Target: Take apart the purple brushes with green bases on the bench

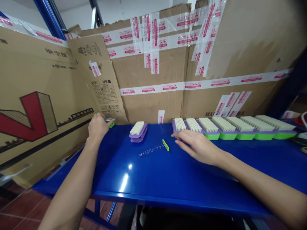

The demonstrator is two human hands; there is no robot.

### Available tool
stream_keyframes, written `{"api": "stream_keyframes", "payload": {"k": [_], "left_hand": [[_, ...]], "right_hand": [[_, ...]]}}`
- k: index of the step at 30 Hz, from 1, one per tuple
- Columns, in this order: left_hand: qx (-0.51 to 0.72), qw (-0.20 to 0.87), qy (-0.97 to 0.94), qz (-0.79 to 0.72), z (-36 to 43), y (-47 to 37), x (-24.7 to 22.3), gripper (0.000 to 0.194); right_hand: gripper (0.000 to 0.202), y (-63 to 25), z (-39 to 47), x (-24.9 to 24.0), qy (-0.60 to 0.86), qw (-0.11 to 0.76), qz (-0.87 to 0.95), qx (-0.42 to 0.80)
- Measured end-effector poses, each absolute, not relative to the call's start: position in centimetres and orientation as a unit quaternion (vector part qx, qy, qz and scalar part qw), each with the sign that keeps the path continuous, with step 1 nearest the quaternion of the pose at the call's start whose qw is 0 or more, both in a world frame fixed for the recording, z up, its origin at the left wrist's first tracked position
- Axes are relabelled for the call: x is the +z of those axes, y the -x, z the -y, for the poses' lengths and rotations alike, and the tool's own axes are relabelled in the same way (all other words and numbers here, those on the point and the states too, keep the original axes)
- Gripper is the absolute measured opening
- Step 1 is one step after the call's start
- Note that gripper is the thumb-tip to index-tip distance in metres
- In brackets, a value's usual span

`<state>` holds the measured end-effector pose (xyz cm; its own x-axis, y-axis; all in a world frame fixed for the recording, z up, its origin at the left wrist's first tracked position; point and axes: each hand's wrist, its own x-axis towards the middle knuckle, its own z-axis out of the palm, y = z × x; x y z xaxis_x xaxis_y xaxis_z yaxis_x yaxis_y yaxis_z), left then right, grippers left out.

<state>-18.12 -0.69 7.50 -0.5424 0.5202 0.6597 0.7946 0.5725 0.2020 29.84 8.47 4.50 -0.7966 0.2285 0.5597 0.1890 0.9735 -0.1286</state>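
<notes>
Left hand (99,126) beside green piece (112,125), right hand (198,145) by brushes (224,124).
Fingers are bent; what they hold, I cannot tell. Spring (151,150) lies left of right hand.

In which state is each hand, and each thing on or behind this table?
Left hand: fingers bent, grip unclear.
Right hand: fingers extended, grip unclear.
Spring: uncompressed, lying on the table.
Green piece: at the spring's right end.
Lone brush: bristles up.
Seven brushes in a row: bristles up.
Cardboard: upright, taped.
</notes>
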Motion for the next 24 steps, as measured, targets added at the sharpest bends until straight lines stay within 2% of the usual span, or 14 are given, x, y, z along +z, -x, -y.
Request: {"api": "stream_keyframes", "payload": {"k": [10, 16, 24], "left_hand": [[-0.232, 0.157, 0.317, 0.906, 0.6, 21.4, 5.8, 0.060], [-0.224, 0.145, 0.321, 0.908, 0.4, 22.4, 4.5, 0.049], [-0.255, 0.152, 0.350, 0.889, 0.3, 23.0, 3.0, 0.057]], "right_hand": [[0.039, -29.8, -8.6, 4.3, 0.103, 0.261, 0.959, 0.042], [0.039, -29.7, -8.6, 4.3, 0.094, 0.255, 0.961, 0.046], [0.039, -29.8, -8.6, 4.8, 0.094, 0.230, 0.968, 0.044]]}}
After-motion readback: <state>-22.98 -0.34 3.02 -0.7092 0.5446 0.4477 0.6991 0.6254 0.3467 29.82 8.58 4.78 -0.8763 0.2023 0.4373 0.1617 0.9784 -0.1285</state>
